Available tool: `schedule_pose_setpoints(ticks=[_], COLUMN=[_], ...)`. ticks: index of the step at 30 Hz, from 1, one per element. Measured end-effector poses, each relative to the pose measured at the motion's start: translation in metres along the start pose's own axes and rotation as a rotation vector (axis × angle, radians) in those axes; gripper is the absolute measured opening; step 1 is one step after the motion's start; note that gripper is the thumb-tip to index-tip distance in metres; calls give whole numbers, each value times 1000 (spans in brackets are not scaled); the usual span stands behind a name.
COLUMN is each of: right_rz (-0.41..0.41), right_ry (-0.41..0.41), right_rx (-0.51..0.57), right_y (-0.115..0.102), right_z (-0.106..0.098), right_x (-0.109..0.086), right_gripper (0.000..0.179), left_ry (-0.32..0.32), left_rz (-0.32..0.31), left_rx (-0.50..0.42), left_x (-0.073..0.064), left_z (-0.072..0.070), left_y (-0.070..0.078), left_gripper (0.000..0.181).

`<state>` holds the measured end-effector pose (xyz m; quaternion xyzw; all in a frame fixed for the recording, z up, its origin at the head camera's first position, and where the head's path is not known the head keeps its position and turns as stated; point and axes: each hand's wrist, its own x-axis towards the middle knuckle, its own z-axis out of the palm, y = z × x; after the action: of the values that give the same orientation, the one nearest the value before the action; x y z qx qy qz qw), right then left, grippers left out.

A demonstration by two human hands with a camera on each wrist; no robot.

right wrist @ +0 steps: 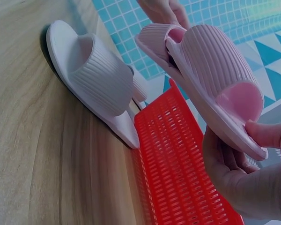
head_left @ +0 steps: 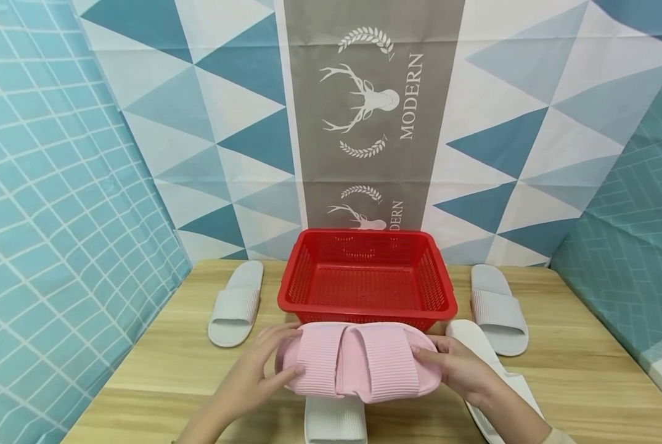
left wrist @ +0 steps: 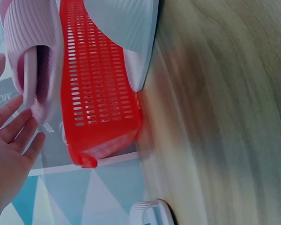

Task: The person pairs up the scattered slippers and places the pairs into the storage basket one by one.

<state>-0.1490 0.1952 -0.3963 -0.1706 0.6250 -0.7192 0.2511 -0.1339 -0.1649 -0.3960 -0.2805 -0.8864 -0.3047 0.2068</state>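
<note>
A pair of pink slippers (head_left: 359, 364), straps ribbed, is held up in front of the red basket, one slipper tucked partly into the other. At their right end my right hand (right wrist: 253, 173) pinches a sole, thumb on top and fingers beneath. My left hand (head_left: 267, 364) is at the opposite end with fingers extended and spread, fingertips right at the slipper's edge. Below the pair in the head view is a white slipper (head_left: 335, 422), partly hidden by it. Another white slipper (head_left: 503, 382) lies beside my right forearm, which covers part of it.
The red basket (head_left: 368, 316) stands at the back middle of the wooden table (head_left: 159, 376). A grey-white slipper (head_left: 235, 303) lies to its left and another (head_left: 498, 308) to its right. A patterned cloth (head_left: 242, 123) hangs behind the table.
</note>
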Motion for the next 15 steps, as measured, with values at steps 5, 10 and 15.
schedule_pose_setpoints(ticks=[5,10,15], right_rz=[-19,-30,-16], right_ry=[-19,-22,-6], right_rx=[7,1,2], right_y=[-1,-1,-3], right_z=[-2,-5,-7], right_x=[-2,-3,-5], right_gripper=[17,18,17], left_ry=[71,128,131], left_rz=[-6,-86,-333], left_rx=[-77,-175,-335], left_x=[0,6,14], left_z=[3,4,2], left_y=[-9,-18,-29], left_gripper=[44,33,27])
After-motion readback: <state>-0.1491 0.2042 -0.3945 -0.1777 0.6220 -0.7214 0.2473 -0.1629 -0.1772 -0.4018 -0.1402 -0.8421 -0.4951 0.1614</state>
